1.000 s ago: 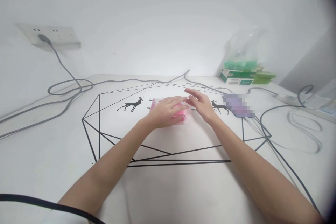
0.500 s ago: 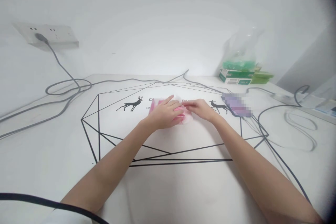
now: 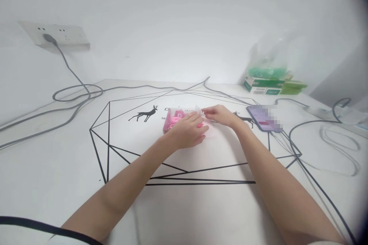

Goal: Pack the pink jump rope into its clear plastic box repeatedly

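A clear plastic package (image 3: 167,122) with bright pink things inside lies on the table in front of me. My left hand (image 3: 188,130) rests across its right part, fingers bent over it, and hides much of the contents. To the right, my right hand (image 3: 217,115) has its thumb and fingertips pinched together at the edge of a thin see-through flap (image 3: 198,110) of the package. The pink contents are partly covered, and I cannot make out their kind.
A phone (image 3: 263,118) with a cable lies to the right. Green-and-white boxes (image 3: 263,84) under a clear bag with green contents (image 3: 267,72) stand by the wall. Grey cables (image 3: 77,93) run across the table's left and back from a wall socket (image 3: 56,36).
My left hand has shifted slightly down and right, showing more of the package's pink left part. My right hand stays pinched at its right side. The view has shifted a little.
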Available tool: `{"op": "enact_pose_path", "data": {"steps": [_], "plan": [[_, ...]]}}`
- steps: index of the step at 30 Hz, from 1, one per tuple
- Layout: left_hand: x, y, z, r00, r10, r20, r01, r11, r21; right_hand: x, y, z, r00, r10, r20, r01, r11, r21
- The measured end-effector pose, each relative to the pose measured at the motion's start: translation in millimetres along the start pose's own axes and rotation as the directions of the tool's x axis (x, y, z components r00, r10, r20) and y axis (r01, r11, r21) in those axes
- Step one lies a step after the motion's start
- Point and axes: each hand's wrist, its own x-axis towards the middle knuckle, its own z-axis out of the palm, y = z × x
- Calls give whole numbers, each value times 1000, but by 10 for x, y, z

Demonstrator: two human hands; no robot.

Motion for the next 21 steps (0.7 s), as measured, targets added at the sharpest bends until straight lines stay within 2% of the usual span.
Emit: {"op": "enact_pose_path", "data": {"steps": [4, 10, 17, 19, 21], "plan": [[6, 23, -50, 999, -1, 50, 2, 1000, -7, 43, 126, 47, 998, -33, -46, 29, 997, -76], [27, 32, -89, 999, 7, 45, -4, 997, -77, 82, 164, 165, 995, -25, -99, 11, 990, -141], [92, 151, -30, 978, -208, -22, 197, 952, -236, 115, 168, 351, 988, -27, -154, 15, 996, -83], [102, 168, -32, 971, -240, 10, 233, 934, -271, 130, 184, 392, 987, -40, -156, 33, 998, -47], [105, 157, -67, 974, -216, 66, 226, 926, -302, 141, 193, 421, 989, -53, -137, 51, 998, -21]]}}
